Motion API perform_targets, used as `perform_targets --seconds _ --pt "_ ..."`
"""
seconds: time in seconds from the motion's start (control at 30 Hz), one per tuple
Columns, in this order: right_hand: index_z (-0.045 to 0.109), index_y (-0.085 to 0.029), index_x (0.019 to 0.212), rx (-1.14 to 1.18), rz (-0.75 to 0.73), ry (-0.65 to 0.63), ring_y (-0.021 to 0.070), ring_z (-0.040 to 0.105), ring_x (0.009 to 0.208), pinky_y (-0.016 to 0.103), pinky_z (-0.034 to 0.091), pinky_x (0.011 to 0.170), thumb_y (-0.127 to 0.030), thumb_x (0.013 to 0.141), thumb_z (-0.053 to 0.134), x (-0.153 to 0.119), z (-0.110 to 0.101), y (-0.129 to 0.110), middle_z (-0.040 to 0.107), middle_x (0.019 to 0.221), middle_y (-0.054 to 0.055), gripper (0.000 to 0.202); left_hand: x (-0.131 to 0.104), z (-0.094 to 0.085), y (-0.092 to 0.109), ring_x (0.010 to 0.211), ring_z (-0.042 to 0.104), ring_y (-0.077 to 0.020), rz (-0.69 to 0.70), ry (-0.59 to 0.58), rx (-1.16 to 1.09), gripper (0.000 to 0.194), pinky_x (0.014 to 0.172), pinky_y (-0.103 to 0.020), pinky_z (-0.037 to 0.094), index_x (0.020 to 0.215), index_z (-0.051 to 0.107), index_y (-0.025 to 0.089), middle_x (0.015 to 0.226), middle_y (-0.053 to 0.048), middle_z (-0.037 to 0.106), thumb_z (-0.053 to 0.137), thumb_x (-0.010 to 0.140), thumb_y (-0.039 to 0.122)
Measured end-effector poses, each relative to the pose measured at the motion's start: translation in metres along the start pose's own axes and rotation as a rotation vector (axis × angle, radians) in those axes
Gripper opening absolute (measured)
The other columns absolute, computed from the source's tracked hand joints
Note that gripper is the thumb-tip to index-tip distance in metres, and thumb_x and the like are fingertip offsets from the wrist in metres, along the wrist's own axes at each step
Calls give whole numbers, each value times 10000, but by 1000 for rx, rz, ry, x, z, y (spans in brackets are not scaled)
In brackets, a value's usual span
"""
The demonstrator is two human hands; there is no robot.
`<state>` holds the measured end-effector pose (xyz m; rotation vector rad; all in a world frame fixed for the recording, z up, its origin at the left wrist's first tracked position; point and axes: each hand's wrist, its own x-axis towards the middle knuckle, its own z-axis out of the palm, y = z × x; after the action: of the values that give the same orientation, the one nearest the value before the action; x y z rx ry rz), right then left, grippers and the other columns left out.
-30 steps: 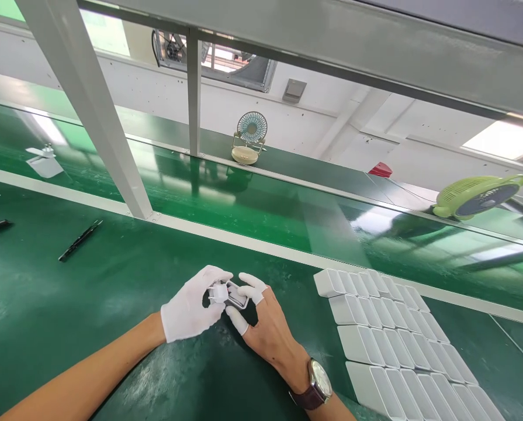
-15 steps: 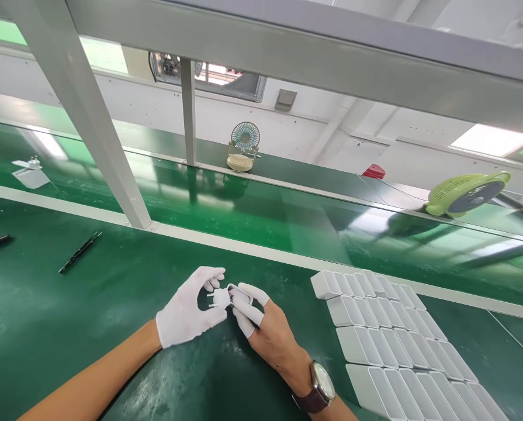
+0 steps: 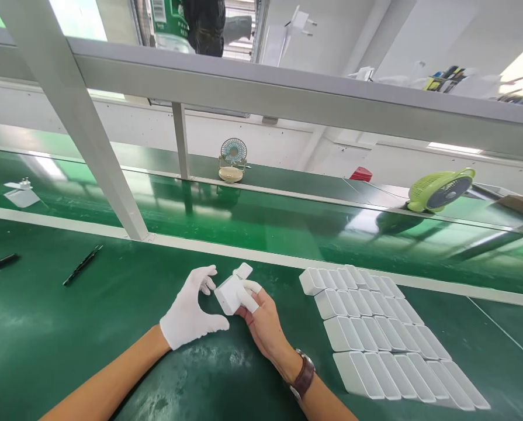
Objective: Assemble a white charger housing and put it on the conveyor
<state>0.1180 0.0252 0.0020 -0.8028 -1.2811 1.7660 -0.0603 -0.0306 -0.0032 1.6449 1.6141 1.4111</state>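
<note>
White-gloved, the left hand (image 3: 186, 316) is open, its fingers bent in a loose curve with the thumb spread away from them. The right hand (image 3: 265, 321) has white covers (image 3: 247, 300) on some fingers and grips a white case (image 3: 227, 296) by its near right side. The case is in front of the person, above the green counter (image 3: 134, 310), just beside the left hand; whether the left thumb touches it is hard to tell. A smaller white part (image 3: 244, 270) juts out at the case's far edge, its join unclear. A watch (image 3: 304, 374) with a brown strap circles the right wrist.

To the right, white boxes (image 3: 375, 333) stand packed side by side in four slanting rows. On the left lie a thin black tool (image 3: 83, 265) and, farther out, a pen (image 3: 0, 264). Beyond a shiny green strip (image 3: 226, 216) are a small fan (image 3: 234, 159), a red object (image 3: 360, 173) and a green fan (image 3: 440, 190).
</note>
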Motion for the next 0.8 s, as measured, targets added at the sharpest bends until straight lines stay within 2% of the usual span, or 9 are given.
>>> perform_targets --seconds 0.07,0.13,0.23,0.4,0.47,0.57,0.6,0.67,0.8 --pt "662 -200 1066 258 185 -43 202 673 870 357 575 778 -389 889 679 -3 6 -3 712 1018 63 259 -3 7 7 988 606 -225 122 31 70 712 871 -417 560 1319 490 241 1202 -81 561 729 654 154" --pt "675 -184 1033 370 266 -75 198 667 873 347 562 784 -368 862 716 -7 10 -5 713 993 59 255 -5 11 12 1069 609 -239 246 52 109 567 913 -412 554 1279 535 245 1206 -82 573 710 743 179" --pt "694 -184 1012 414 302 -77 191 656 889 328 552 784 -349 826 758 -9 14 -7 711 985 47 256 -6 11 10 1119 610 -254 345 60 122 524 937 -414 552 1303 541 237 1217 -97 585 697 804 210" --pt "695 -200 982 404 324 -73 189 659 858 326 558 760 -375 812 770 -11 17 -6 714 968 32 255 -8 10 3 1110 621 -267 395 59 100 571 909 -412 564 1331 537 225 1208 -113 594 738 801 291" --pt "687 -203 978 379 332 -82 194 668 851 332 567 755 -391 815 764 -11 17 -5 716 968 31 261 -7 9 5 1070 640 -246 379 74 100 468 893 -385 566 1267 588 214 1170 -105 615 710 818 270" --pt "672 -183 990 332 346 -114 203 693 807 359 586 753 -429 823 753 -12 17 -1 719 937 46 308 -5 6 12 956 670 -183 286 98 78 181 828 -302 562 1058 689 207 1067 -71 670 600 903 239" --pt "665 -173 1000 322 353 -125 204 703 786 367 591 754 -437 825 752 -11 17 0 718 916 50 329 -4 4 15 908 674 -161 227 101 64 163 797 -276 557 979 705 209 1018 -55 688 551 937 238" --pt "648 -158 1021 314 369 -138 210 724 757 374 598 753 -448 827 754 -11 16 1 715 881 53 365 -1 0 19 831 671 -136 98 100 33 259 753 -249 544 867 711 211 929 -30 709 480 976 250" --pt "629 -143 1060 303 389 -154 215 745 772 363 605 757 -456 857 723 -10 16 2 726 943 78 384 1 -4 22 806 668 -142 -39 92 21 294 742 -255 537 817 710 211 899 -17 725 471 964 297"
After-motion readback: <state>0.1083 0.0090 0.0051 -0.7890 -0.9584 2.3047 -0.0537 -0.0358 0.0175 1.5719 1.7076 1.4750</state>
